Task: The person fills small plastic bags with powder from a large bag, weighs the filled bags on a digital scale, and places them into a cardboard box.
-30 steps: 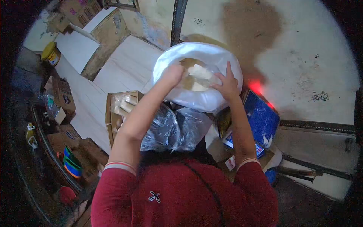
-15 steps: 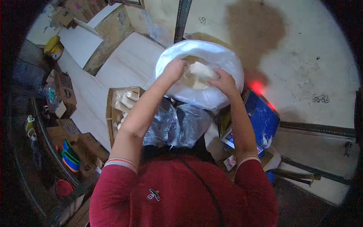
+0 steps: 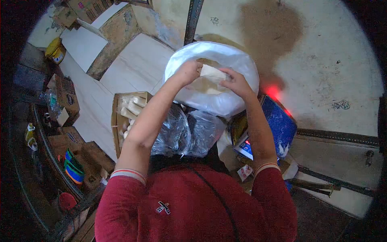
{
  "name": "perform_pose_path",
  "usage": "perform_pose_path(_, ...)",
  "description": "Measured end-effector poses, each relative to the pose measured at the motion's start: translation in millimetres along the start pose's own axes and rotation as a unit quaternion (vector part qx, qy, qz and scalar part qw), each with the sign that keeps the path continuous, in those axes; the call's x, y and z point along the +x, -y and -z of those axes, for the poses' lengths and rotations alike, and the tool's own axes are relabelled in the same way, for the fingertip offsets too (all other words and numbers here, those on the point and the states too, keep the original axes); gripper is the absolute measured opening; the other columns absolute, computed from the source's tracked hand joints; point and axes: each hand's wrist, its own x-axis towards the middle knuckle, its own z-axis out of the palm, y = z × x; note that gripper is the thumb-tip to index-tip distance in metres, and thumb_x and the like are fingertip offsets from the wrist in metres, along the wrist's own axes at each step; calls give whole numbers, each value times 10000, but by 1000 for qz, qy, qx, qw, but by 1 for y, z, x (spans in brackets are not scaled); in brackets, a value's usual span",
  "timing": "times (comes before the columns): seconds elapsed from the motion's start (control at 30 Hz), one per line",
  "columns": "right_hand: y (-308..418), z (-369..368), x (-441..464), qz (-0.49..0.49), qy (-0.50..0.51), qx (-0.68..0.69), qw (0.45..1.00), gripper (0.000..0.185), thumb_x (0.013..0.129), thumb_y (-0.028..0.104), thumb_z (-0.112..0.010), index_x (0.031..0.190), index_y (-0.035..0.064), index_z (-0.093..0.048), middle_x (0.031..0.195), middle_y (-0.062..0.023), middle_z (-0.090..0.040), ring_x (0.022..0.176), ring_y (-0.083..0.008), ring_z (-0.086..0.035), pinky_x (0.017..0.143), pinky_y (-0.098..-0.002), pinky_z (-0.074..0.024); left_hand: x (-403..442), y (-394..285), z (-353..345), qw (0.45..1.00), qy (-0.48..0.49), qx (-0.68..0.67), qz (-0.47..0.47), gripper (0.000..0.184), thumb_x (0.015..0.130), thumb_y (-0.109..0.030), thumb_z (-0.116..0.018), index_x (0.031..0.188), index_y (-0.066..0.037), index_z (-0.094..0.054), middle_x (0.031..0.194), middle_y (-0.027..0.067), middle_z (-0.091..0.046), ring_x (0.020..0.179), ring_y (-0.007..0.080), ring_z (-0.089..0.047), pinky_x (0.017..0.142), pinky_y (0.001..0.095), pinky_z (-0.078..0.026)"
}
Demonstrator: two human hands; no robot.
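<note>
White plastic of a small packet is pinched between left hand and right hand, seemingly for support at both ends, with the sack beneath the grip.

left hand: fingers curled | right hand: thumb apart from forefinger | forearms forward, converging

Dark red short-sleeved shirt, pale striped bands at the cuffs, small white-and-black emblem.
</note>
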Motion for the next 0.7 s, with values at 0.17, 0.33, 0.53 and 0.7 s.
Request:
perform_pose_path(0.17,-15,-2,10,-24,-8,4,1000,491,683,219,-713,1136,80,-583,1048,-97,-629,953,-198,-594,848,-309,-450,0,-3,10,998,34,-38,21,332,672,-64,-599,1001,-76,-640,892,182,-629,821,343,-597,757,389,-476)
perform_pose_path(0.33,2,1,11,-11,-21,-32,999,465,675,204,-710,1113,95,-600,999,-88,-645,907,-190,-605,816,-310,-464,-4,0,9,989,-5,-147,13,433,664,-22,-593,1095,-55,-604,950,138,-630,845,257,-601,765,332,-474)
perform_pose_path(0.53,0,1,19,-41,2,-57,998,406,730,145,-694,1112,59,-587,1007,-46,-631,909,-142,-568,812,-280,-441,-13,-15,18,974,-12,-218,60,497,652,8,-607,1145,-44,-581,977,99,-635,870,194,-604,781,283,-470)
perform_pose_path(0.7,12,8,24,-55,12,-99,993,396,715,181,-698,1088,83,-604,963,-63,-644,853,-166,-599,764,-291,-463,-14,-7,9,948,-26,-309,67,513,656,19,-595,1166,-36,-573,1007,87,-638,855,162,-595,769,266,-470)
